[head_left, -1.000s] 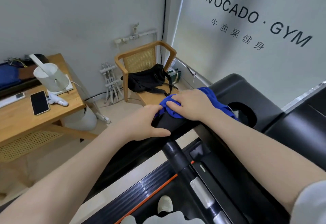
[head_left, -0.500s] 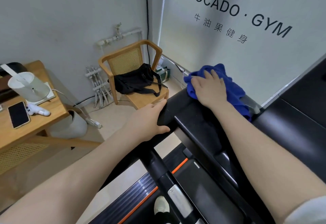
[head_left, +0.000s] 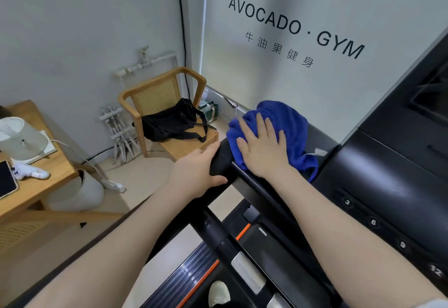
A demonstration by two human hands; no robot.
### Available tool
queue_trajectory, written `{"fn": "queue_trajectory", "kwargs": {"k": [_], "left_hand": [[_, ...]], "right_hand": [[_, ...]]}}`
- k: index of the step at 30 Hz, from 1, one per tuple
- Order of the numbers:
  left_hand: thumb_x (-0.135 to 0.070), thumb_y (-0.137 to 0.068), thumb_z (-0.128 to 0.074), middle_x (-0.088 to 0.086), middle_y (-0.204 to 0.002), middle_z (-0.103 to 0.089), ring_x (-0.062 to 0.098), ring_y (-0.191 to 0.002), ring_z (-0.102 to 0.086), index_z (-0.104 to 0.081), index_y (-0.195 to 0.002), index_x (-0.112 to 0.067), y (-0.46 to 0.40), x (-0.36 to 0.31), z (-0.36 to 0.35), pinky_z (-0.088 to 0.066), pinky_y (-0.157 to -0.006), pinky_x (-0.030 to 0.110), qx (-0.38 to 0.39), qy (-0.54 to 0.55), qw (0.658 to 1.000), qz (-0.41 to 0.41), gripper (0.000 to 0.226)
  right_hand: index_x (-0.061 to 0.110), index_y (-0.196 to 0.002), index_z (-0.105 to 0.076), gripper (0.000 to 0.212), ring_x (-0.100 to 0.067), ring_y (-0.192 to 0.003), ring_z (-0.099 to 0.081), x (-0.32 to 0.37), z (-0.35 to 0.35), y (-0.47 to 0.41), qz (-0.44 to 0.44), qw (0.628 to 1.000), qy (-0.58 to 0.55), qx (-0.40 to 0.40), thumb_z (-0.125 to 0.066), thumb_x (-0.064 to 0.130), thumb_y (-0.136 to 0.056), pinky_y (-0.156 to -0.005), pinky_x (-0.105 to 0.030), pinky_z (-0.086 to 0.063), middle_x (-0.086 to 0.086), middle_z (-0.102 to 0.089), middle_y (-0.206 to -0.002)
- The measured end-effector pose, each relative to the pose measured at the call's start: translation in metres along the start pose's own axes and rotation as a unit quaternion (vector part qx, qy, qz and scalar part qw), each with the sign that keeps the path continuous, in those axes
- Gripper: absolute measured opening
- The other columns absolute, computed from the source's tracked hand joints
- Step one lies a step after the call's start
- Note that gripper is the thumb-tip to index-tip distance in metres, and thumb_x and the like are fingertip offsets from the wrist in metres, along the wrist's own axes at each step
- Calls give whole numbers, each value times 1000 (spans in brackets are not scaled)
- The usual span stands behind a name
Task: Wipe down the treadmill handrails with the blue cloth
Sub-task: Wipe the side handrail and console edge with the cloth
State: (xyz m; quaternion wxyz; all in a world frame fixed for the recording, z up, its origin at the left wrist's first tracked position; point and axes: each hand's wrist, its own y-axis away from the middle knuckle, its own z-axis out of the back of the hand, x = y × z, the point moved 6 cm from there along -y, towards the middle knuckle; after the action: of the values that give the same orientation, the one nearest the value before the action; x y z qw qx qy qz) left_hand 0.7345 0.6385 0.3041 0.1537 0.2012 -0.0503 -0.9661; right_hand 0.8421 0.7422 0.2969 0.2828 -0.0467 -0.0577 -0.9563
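Observation:
The blue cloth [head_left: 286,123] lies bunched on the far end of the black left handrail [head_left: 244,184] of the treadmill. My right hand [head_left: 263,147] presses flat on the cloth, fingers spread, palm down. My left hand [head_left: 201,172] grips the outer edge of the same handrail just to the left of the cloth, thumb on top. The handrail runs from the cloth back toward me, and a black upright post [head_left: 213,232] drops from it to the deck.
The black console [head_left: 388,181] with numbered speed buttons rises at the right. A wooden chair [head_left: 167,89] holding a black bag stands beyond the rail by the wall. A wooden table [head_left: 36,186] with a phone and white lamp sits left. My shoe [head_left: 219,293] rests on the deck.
My right hand has slid the blue cloth forward along the handrail, away from my left hand, and flattened on it. My left hand has kept its grip on the rail.

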Motion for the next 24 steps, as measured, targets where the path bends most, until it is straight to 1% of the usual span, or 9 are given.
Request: {"fn": "queue_trajectory", "kwargs": {"k": [3,5,9,12,15,18,19,21,24], "left_hand": [[-51,-78,-64,7,-128,-53,26,-117,-51,-16,-147,-32,-1,-1,1,-43,-86,32,-16,5,1000,-14,85],[-51,-77,-64,6,-127,-54,26,-116,-52,-20,-145,-31,-2,-2,2,-44,-85,34,-20,1,1000,-23,84],[-51,-78,-64,8,-132,-50,29,-118,-51,-14,-147,-31,-4,0,0,-44,-89,35,-10,-16,1000,-14,87],[-52,-79,-62,7,-137,-46,28,-120,-50,-10,-147,-33,-5,2,-2,-43,-89,34,6,-14,1000,-11,88],[-51,-79,-62,7,-134,-47,29,-117,-51,-10,-147,-34,-3,3,-1,-44,-87,35,11,0,1000,-5,87],[-52,-79,-62,8,-132,-48,29,-117,-50,-11,-147,-34,-2,3,-1,-44,-88,36,13,2,1000,0,86],[-52,-79,-62,7,-132,-48,29,-118,-50,-12,-147,-34,-2,3,-1,-44,-88,36,14,3,1000,1,86],[-51,-79,-63,7,-134,-47,28,-120,-49,-12,-147,-33,-2,3,-1,-43,-91,37,16,6,1000,0,87],[-51,-78,-63,7,-139,-45,27,-123,-47,-12,-147,-31,-5,3,-1,-43,-94,38,23,7,1000,-4,88]], "right_hand": [[29,-148,7,54,-24,-145,5,23,-7,35,31,998,54,-12,-14,41,-100,-114,-51,-3,-7,10,-158],[28,-148,9,56,-24,-145,5,26,-7,42,54,995,81,-18,-14,42,-100,-115,-48,-3,-7,12,-158],[30,-149,2,54,-22,-146,2,8,0,10,88,995,45,-4,-16,42,-100,-116,-42,-5,-3,4,-159],[31,-149,-2,54,-23,-145,1,-22,8,-21,35,999,24,-6,-15,45,-99,-116,-44,-6,0,2,-159],[31,-149,-3,59,-28,-145,-3,-46,13,-33,-12,1000,14,-17,-18,52,-97,-115,-44,-8,-2,1,-159],[29,-149,-7,65,-36,-141,-15,-82,18,-30,-95,995,18,-16,-22,59,-93,-113,-45,-16,-9,-10,-158],[27,-149,-12,65,-37,-138,-24,-96,21,-25,-126,992,25,-17,-23,59,-93,-110,-45,-23,-11,-18,-156],[20,-144,-27,58,-36,-125,-41,-113,27,-10,-161,986,46,-23,-26,51,-95,-94,-42,-36,-14,-37,-145],[11,-125,-48,39,-33,-106,-51,-103,33,17,-139,987,59,-58,-30,33,-98,-72,-35,-36,-14,-51,-124]]}}
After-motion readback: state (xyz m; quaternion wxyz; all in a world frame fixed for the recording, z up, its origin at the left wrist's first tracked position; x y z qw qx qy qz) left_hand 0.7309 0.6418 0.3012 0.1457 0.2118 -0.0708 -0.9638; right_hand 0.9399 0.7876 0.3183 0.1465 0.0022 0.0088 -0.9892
